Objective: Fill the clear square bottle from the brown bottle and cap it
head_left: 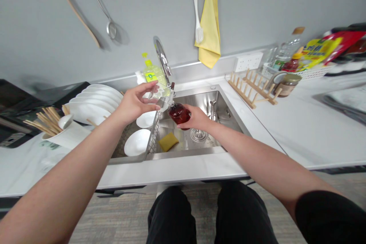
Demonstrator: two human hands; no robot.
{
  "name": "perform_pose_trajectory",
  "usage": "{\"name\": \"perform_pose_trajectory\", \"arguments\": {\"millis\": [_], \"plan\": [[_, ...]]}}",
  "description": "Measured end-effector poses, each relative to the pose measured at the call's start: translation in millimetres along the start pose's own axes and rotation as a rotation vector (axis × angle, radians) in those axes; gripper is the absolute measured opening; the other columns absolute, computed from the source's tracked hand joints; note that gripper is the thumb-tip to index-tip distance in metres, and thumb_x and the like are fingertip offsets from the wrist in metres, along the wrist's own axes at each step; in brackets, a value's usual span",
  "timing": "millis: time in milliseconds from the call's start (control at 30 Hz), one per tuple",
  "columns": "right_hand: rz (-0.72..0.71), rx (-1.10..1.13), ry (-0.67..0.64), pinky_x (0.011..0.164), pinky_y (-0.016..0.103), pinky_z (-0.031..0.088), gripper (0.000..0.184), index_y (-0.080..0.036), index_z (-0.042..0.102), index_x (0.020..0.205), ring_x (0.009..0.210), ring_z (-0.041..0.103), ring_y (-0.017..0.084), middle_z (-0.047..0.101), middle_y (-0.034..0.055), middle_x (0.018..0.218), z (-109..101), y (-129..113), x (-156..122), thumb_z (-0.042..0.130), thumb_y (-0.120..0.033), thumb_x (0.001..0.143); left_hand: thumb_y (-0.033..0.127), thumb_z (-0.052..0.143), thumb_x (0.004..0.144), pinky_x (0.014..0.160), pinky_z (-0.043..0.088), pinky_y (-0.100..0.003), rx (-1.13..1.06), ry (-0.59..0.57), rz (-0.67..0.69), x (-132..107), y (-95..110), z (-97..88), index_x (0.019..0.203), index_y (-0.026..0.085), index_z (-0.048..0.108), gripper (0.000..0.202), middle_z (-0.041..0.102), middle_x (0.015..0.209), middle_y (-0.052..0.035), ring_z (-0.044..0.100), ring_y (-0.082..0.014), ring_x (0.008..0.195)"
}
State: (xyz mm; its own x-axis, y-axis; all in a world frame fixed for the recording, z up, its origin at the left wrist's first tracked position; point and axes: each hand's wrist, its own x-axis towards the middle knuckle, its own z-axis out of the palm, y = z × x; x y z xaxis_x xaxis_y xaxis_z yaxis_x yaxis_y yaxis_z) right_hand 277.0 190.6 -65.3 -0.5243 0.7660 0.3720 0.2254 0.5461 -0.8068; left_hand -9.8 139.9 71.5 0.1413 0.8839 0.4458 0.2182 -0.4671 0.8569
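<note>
Over the sink [237, 120], my left hand [140, 101] is closed around a clear, see-through cup [164, 98], held tilted. My right hand [196, 117] grips a dark red-brown bottle [177, 112] by its side, its neck pointing up and left toward the cup. The cup overlaps the neck, and I cannot tell whether they touch. Behind the cup rise the curved chrome faucet [161, 55] and a yellow-green pump bottle [151, 70]. A yellow sponge [168, 142] lies below in the sink.
White bowls [137, 142] sit in a wire rack at the sink's left, beside stacked white plates [94, 101] and a chopstick holder [67, 135]. To the right are a wooden rack [253, 89], a brown jar [287, 85] and a basket of bottles. A yellow cloth [211, 26] hangs above.
</note>
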Motion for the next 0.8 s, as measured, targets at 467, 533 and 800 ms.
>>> {"name": "perform_pose_trajectory", "arguments": {"millis": [467, 533, 800], "plan": [[-0.041, 0.043, 0.079, 0.112, 0.061, 0.068, 0.093, -0.033, 0.075, 0.153, 0.127, 0.083, 0.041, 0.088, 0.0065, 0.137, 6, 0, 0, 0.111, -0.047, 0.069, 0.019, 0.114, 0.053, 0.106, 0.074, -0.053, 0.132, -0.056, 0.001, 8, 29, 6.8, 0.139, 0.027, 0.089, 0.090, 0.078, 0.140, -0.0120, 0.071, -0.0368, 0.139], [-0.042, 0.046, 0.087, 0.112, 0.061, 0.068, 0.091, -0.034, 0.075, 0.152, 0.126, 0.083, 0.041, 0.088, 0.0061, 0.137, 6, 0, 0, 0.111, -0.047, 0.069, 0.020, 0.113, 0.053, 0.107, 0.074, -0.054, 0.153, -0.067, 0.004, 10, 33, 7.4, 0.140, 0.026, 0.088, 0.090, 0.078, 0.140, -0.0122, 0.071, -0.0375, 0.140], [-0.062, 0.049, 0.117, 0.110, 0.061, 0.069, 0.093, -0.033, 0.076, 0.152, 0.123, 0.084, 0.041, 0.088, 0.0069, 0.136, 6, -3, 1, 0.111, -0.047, 0.067, 0.019, 0.112, 0.053, 0.109, 0.073, -0.057, 0.206, -0.071, -0.024, 13, 53, 16.0, 0.142, 0.023, 0.088, 0.092, 0.078, 0.137, -0.0133, 0.071, -0.0385, 0.139]]}}
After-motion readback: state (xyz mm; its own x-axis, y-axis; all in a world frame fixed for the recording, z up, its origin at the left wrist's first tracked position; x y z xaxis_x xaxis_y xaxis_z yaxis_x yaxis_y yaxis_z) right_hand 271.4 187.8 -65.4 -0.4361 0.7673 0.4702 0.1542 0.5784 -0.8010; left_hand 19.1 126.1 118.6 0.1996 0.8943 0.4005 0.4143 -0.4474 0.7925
